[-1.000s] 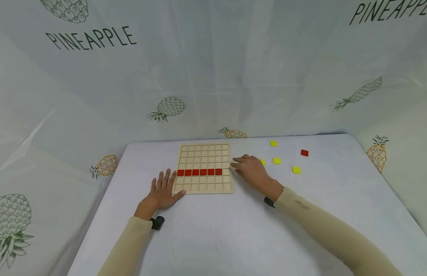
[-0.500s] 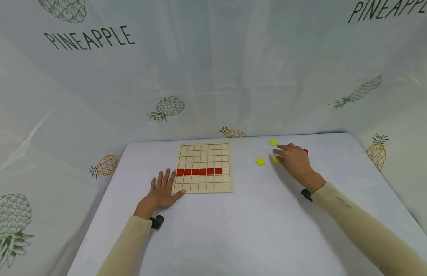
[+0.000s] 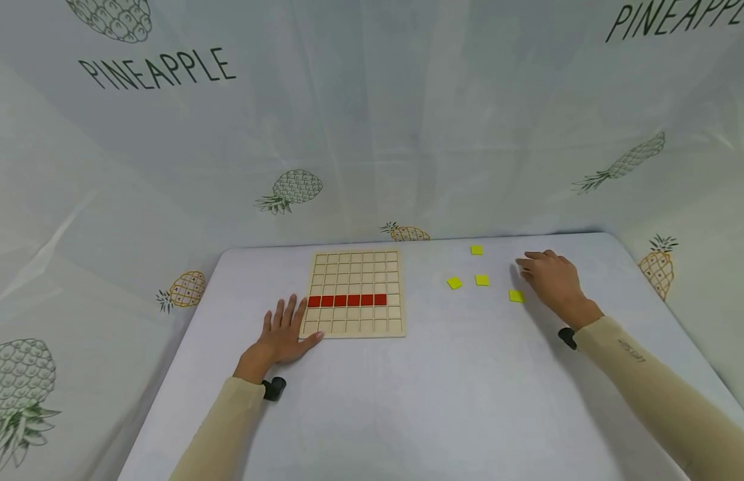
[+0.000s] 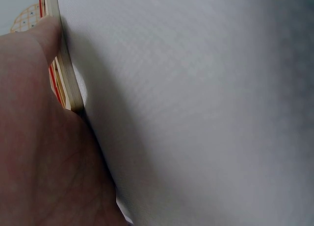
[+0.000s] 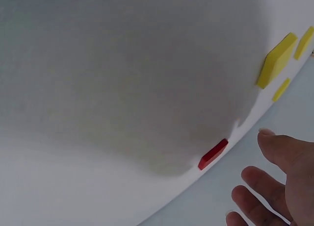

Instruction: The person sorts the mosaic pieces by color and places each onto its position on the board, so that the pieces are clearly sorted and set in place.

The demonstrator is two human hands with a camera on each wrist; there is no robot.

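Note:
A pale wooden grid board (image 3: 356, 274) lies on the table with a row of several red tiles (image 3: 353, 300) across one of its lower rows. My left hand (image 3: 280, 339) rests with spread fingers against the board's front left corner, and its thumb (image 4: 49, 37) lies on the edge. Off to the right, my right hand (image 3: 552, 279) hovers above the table. In the right wrist view its thumb and fingers are apart, holding nothing, near a loose red tile (image 5: 213, 154). In the head view the hand hides that tile.
Several yellow tiles (image 3: 482, 280) lie scattered between the board and my right hand; one yellow tile (image 3: 515, 296) is just left of that hand. The white table (image 3: 408, 407) ends at a curtain printed with pineapples (image 3: 298, 186).
My right hand has moved right from the board's right edge, past the yellow tiles, to over the loose red tile. My left hand and the board have stayed put.

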